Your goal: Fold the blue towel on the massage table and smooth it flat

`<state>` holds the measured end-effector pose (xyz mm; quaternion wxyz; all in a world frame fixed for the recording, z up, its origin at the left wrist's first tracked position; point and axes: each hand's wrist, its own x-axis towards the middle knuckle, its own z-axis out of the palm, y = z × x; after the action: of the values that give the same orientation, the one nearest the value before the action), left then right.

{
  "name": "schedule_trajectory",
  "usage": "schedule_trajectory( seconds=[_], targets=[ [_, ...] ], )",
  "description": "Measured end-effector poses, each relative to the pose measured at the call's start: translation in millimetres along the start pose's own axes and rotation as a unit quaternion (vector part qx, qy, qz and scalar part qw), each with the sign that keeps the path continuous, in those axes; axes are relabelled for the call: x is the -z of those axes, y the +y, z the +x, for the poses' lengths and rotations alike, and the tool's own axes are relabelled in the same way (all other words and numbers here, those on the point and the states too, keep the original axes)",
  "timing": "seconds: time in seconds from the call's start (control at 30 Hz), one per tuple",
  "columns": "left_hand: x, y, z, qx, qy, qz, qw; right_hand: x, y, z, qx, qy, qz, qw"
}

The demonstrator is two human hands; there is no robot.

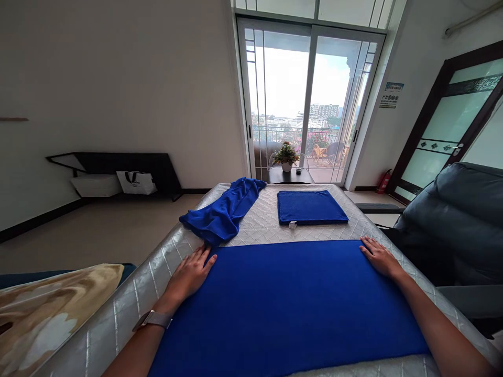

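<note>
A blue towel (291, 303) lies spread out flat on the silvery quilted table cover (259, 230) right in front of me. My left hand (194, 269) rests at its far left corner, fingers stretched out, with a watch on the wrist. At the far right corner my right hand (379, 255) lies flat, fingers extended on the cloth's edge. Just beyond my left fingertips is a crumpled blue towel (228, 212). A neatly folded stack of blue cloth (310, 207), with a white tag at its front edge, sits farther back on the right.
A black armchair (451, 225) stands close on the right. At lower left is a brown-and-cream blanket (58, 309). Past the far edge, a small dark table (288, 176) holds a potted plant (286, 157) before sliding glass doors. A black bench (129, 162) stands along the left wall.
</note>
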<state>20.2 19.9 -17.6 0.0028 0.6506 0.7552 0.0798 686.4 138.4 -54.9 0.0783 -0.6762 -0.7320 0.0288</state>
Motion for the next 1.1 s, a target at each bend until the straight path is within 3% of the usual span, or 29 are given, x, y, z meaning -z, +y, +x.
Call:
schedule_trajectory(
  seconds=[0.27, 0.5, 0.83, 1.1],
  targets=[
    [2.5, 0.7, -1.3, 0.001, -0.002, 0.0, 1.0, 4.3, -3.7, -2.5, 0.001, 0.005, 0.005, 1.0],
    [-5.9, -4.7, 1.3, -0.016, 0.032, -0.006, 0.999, 5.1, -4.3, -2.4, -0.002, 0.0, 0.0, 1.0],
    [3.1, 1.9, -1.3, 0.001, 0.009, -0.014, 1.0, 2.2, -1.1, 0.0, 0.0, -0.01, 0.0, 1.0],
    [-1.6, -1.7, 1.4, 0.002, 0.001, 0.001, 1.0, 3.0, -3.3, -1.2, 0.002, 0.003, 0.005, 1.0]
  ],
)
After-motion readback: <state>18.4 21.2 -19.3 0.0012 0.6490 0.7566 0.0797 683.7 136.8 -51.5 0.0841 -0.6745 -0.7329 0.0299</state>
